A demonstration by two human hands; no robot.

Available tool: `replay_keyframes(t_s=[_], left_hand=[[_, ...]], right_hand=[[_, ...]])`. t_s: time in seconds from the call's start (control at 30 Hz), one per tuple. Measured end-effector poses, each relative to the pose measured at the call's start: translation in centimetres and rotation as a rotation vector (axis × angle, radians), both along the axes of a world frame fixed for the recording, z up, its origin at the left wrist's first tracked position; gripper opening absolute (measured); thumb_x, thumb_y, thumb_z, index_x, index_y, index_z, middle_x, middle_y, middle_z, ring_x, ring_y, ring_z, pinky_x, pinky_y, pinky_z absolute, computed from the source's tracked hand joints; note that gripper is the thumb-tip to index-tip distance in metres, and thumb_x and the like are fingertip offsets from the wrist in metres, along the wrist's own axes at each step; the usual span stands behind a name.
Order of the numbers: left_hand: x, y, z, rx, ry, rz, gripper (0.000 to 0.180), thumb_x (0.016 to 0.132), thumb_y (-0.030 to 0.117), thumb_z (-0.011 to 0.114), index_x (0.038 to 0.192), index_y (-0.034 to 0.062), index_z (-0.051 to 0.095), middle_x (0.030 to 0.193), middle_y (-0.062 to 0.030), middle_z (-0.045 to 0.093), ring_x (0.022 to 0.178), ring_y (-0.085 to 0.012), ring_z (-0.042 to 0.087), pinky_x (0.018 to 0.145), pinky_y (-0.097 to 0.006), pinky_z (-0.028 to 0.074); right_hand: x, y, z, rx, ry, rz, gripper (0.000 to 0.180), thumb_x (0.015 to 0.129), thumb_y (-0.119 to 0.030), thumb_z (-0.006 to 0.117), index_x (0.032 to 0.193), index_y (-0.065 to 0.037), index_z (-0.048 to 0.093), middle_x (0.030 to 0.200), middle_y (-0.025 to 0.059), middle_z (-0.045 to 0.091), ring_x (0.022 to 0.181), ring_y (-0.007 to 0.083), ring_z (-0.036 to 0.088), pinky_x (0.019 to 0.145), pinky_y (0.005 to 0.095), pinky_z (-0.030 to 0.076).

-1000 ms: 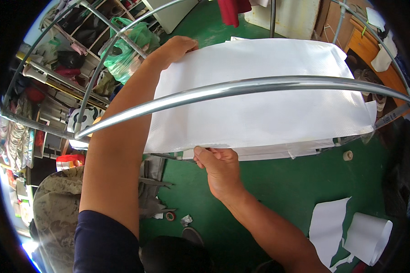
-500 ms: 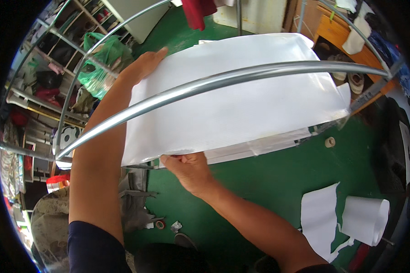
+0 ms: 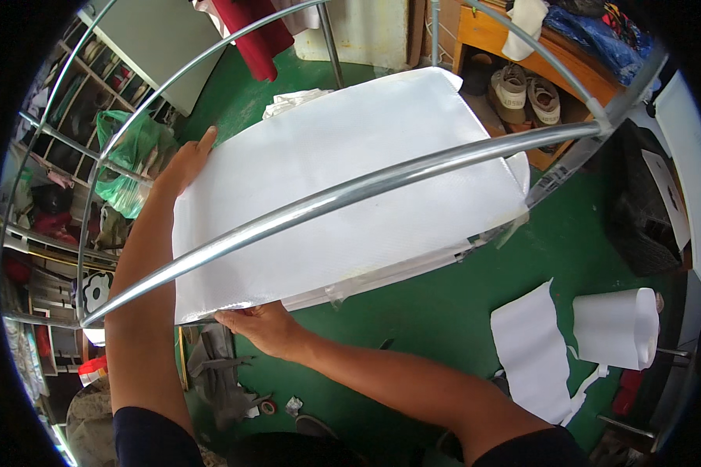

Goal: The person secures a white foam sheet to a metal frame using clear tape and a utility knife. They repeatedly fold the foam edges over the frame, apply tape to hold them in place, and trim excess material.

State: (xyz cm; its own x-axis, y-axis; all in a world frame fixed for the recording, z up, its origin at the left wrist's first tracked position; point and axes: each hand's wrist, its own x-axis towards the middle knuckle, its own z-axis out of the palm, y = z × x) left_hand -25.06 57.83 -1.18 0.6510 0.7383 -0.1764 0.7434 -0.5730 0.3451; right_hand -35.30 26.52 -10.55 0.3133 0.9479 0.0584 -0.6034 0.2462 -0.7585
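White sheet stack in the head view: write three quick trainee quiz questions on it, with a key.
1. True or false: the left hand rests at the far left edge of the white sheet stack.
2. Which hand grips the stack's near edge? A) left B) right C) neither
3. What crosses in front of the stack?

Key: 1 true. 2 B, the right hand. 3 A shiny metal bar.
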Motion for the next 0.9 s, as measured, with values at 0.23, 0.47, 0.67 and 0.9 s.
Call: replay_keyframes(t_s=[0.23,0.47,0.67,0.9], left_hand=[[-1.0,-1.3,0.4,0.119,-0.181,-0.143,0.07,0.101,0.06,0.04,0.114,-0.0048,0.065,0.101,-0.0249,0.068,0.1,-0.0363,0.066,0.093,-0.043,0.047],[0.8,-5.7,1.7,0.211,-0.46,-0.517,0.04,0.1,0.033,0.055,0.118,-0.0011,0.065,0.104,-0.0154,0.07,0.09,-0.0266,0.065,0.085,-0.037,0.051],[3.6,-8.3,1.7,0.093,-0.285,-0.489,0.028,0.094,0.023,0.06,0.11,0.0023,0.07,0.095,-0.0119,0.071,0.08,-0.0204,0.064,0.074,-0.034,0.051],[4.7,-8.2,0.4,0.151,-0.403,-0.386,0.02,0.089,0.017,0.065,0.101,0.0023,0.071,0.085,-0.0085,0.069,0.072,-0.0162,0.06,0.065,-0.032,0.049]], right_hand=[[2.0,-4.3,-1.2,-0.051,-0.513,0.171,0.042,0.092,-0.029,0.072,0.118,0.003,0.064,0.1,0.0127,0.071,0.089,0.0174,0.068,0.08,0.0314,0.054],[10.3,-15.7,3.3,-0.386,-0.192,0.181,0.043,0.093,-0.02,0.073,0.127,0.001,0.057,0.112,0.0073,0.065,0.093,0.011,0.062,0.074,0.0259,0.051],[11.6,-16.1,5.8,-0.369,0.047,-0.13,0.023,0.094,-0.023,0.071,0.103,-0.002,0.066,0.093,0.0054,0.069,0.078,0.0106,0.061,0.065,0.0258,0.047],[11.4,-15.4,6.2,-0.385,0.073,-0.159,0.018,0.096,-0.021,0.068,0.094,-0.003,0.069,0.087,0.0033,0.071,0.068,0.008,0.059,0.063,0.0249,0.045]])
